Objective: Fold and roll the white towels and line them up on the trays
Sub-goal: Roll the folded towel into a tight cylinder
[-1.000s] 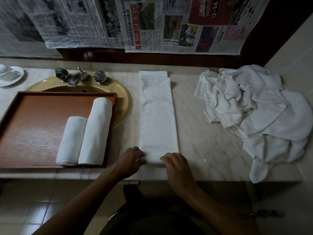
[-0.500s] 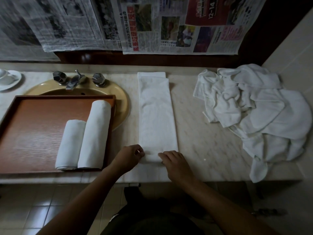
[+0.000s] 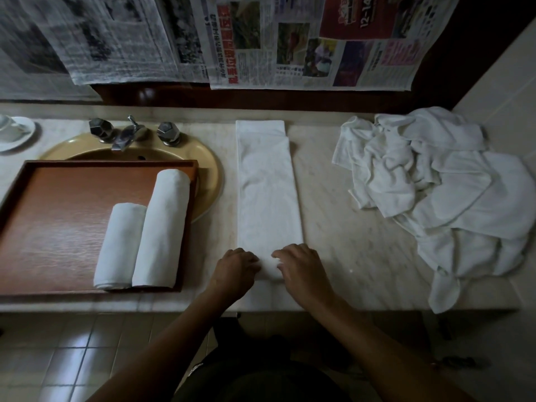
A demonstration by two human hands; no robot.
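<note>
White towel [image 3: 268,192], folded into a long narrow strip, lies flat on the marble surface [image 3: 362,242] in the middle of the view, with its length running from 12 o'clock to 6 o'clock. Its 6 o'clock end is turned up into a small tight roll [image 3: 271,271]. The left hand [image 3: 235,271] holds the roll at its 9 o'clock side, and its fingers [image 3: 250,256] are curled around the cloth. The right hand [image 3: 304,271] holds the 3 o'clock side, and its fingers [image 3: 282,253] are bent over the top of the roll. Both hands rest close together, with only a short piece of the roll visible between them.

At 9 o'clock from the towel, a brown wooden tray [image 3: 58,227] stands on the surface. Its far part lies over the yellow sink [image 3: 208,175]. On the right side of the tray lie a short rolled towel [image 3: 119,248] and a long rolled towel [image 3: 162,227]. They touch each other along their sides, and the long one is nearer to the tray's right rim.

A chrome faucet [image 3: 124,137] with two knobs stands at the 12 o'clock edge of the sink. A white cup on a saucer [image 3: 14,132] is at the far left edge of the view.

At 3 o'clock from the strip, well apart from it, a loose pile of white towels [image 3: 449,192] lies crumpled, and one corner hangs over the near edge of the surface. Newspaper sheets [image 3: 290,39] hang on the wall at 12 o'clock.
</note>
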